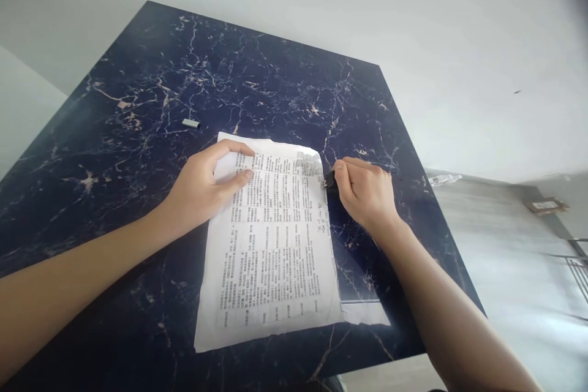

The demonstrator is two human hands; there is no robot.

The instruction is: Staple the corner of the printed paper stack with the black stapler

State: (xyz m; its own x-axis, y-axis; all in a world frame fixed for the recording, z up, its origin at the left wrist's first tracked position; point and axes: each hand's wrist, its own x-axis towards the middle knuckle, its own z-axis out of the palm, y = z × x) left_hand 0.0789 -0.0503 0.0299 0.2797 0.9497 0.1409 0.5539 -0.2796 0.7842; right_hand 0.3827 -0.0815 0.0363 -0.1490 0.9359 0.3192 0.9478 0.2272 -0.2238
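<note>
A printed sheet of paper (271, 245) lies on a dark blue marbled table (138, 104), with another sheet's corner showing beneath at the lower right. My left hand (202, 187) rests on the sheet's upper left edge, fingers bent and pressing the paper down. My right hand (365, 193) is closed around a small black object (329, 180), perhaps a binder clip or small stapler, at the sheet's upper right edge. The object touches the paper's edge; most of it is hidden by my fingers.
A small silvery strip, like a bar of staples (191, 124), lies on the table beyond my left hand. A white wall stands behind the table. To the right, past the table edge, is a pale floor with small items (546, 204).
</note>
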